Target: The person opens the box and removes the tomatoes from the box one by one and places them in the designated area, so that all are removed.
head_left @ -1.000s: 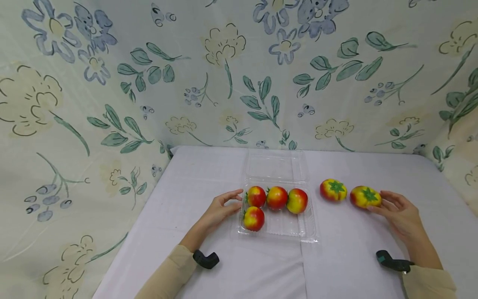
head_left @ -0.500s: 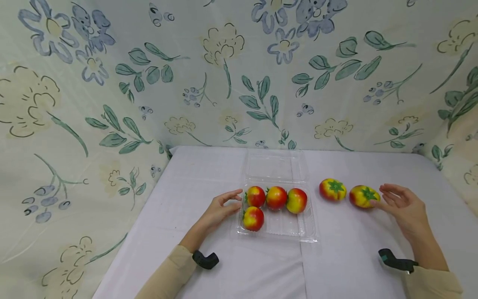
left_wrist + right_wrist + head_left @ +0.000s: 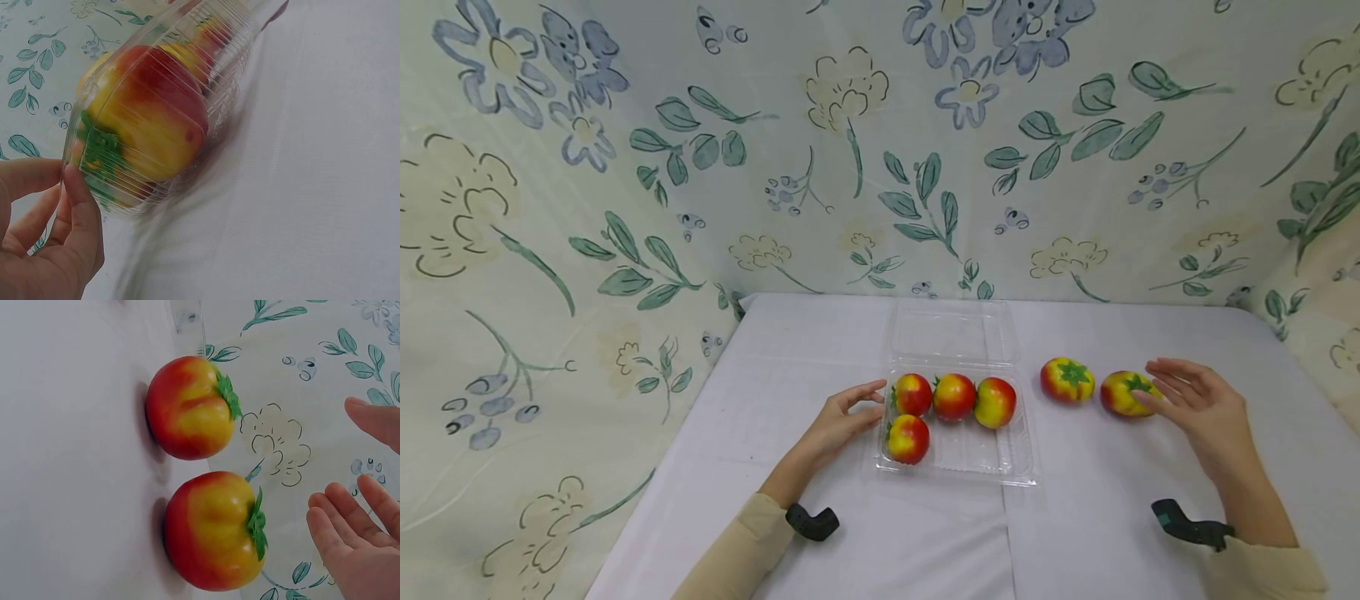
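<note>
A hinged clear plastic container [image 3: 958,475] lies with its lid raised at the back. Inside, several red-and-yellow persimmons fill the back row, with one persimmon [image 3: 908,439] at the front left. At the container's left rim, my left hand [image 3: 838,425] pinches the plastic between thumb and finger, as the left wrist view shows. Two more persimmons with green caps, an inner one [image 3: 1067,381] and an outer one [image 3: 1123,393], sit on the cloth to the right. My right hand [image 3: 1206,408], fingers spread and holding nothing, hovers over the outer one, its thumb overlapping it in the head view.
The transparent lid [image 3: 951,331] lies back toward the rear edge of the white-clothed table [image 3: 820,333]. Behind and to the left hangs a floral curtain [image 3: 850,208]. Black camera mounts [image 3: 812,522] sit on both wrists.
My right hand has come off the outer persimmon, drawing back and up, then shifting slightly left over it. The persimmons, container and left hand stay in place.
</note>
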The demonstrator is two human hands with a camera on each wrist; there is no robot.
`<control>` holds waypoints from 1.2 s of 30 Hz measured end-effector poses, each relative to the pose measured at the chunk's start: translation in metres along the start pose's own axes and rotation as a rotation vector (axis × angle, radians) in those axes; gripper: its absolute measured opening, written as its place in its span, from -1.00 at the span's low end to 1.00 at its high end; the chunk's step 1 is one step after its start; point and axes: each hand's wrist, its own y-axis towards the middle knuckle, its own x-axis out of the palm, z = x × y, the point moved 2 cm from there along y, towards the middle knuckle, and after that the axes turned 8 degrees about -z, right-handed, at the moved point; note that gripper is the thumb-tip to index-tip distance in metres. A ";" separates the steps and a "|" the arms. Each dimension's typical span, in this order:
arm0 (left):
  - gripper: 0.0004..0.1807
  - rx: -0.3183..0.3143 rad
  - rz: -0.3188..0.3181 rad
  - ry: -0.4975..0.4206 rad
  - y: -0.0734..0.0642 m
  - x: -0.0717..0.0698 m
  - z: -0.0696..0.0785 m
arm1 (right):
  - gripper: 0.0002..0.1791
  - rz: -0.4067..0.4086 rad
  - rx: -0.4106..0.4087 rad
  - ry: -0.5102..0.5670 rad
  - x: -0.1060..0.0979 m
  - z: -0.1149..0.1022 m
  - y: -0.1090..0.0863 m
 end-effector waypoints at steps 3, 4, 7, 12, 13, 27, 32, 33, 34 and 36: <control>-0.46 0.003 0.001 0.011 0.000 0.000 0.000 | -0.34 -0.004 -0.001 -0.028 0.008 -0.006 -0.001; -0.46 0.003 0.002 0.014 0.000 0.000 0.000 | -0.34 -0.007 -0.002 -0.039 0.010 -0.008 -0.001; -0.46 0.000 0.004 0.016 0.000 0.000 0.000 | -0.33 -0.015 -0.005 -0.132 0.018 -0.013 -0.001; -0.46 -0.001 -0.002 0.013 0.000 0.000 0.000 | -0.37 -0.066 -0.048 -0.166 0.031 -0.020 -0.003; -0.46 0.000 -0.002 0.011 0.000 0.000 0.000 | -0.37 -0.078 -0.059 -0.157 0.034 -0.021 -0.003; -0.47 0.003 -0.003 -0.014 0.000 0.000 0.000 | -0.37 -0.182 -0.137 -0.268 0.062 -0.030 -0.004; -0.47 0.004 0.001 0.000 0.000 0.000 0.000 | -0.37 -0.201 -0.153 -0.284 0.073 -0.035 -0.005; -0.47 0.004 0.001 0.001 0.000 0.000 0.000 | -0.38 -0.207 -0.157 -0.282 0.075 -0.036 -0.005; -0.47 0.003 0.001 0.002 0.000 0.000 0.000 | -0.38 -0.213 -0.160 -0.281 0.077 -0.037 -0.005; -0.48 0.005 0.005 0.008 -0.001 0.000 0.000 | -0.39 -0.222 -0.158 -0.270 0.082 -0.038 -0.005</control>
